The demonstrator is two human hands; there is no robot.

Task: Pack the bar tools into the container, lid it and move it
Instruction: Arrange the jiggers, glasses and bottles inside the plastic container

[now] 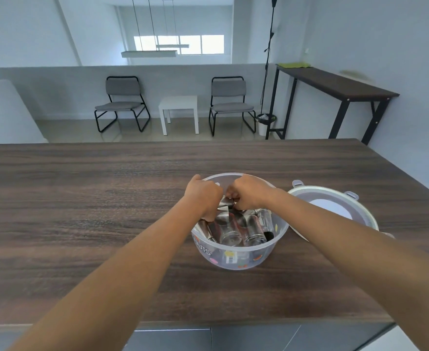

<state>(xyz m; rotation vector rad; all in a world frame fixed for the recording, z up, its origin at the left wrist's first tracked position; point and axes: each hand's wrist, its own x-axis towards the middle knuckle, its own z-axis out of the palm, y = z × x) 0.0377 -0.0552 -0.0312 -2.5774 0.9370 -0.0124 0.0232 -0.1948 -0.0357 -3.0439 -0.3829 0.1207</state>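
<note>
Over the clear plastic container [238, 247] mid-table, I see my left hand [203, 196] and right hand [250, 195] clamped together on a slippery steel jigger [225, 202] above fragile glasses [230, 230], lid [332, 209] beside.

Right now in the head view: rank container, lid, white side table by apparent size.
1. container
2. lid, close to the container and partly hidden by an arm, so that ranking is unsure
3. white side table, looks small because it is far off
</note>
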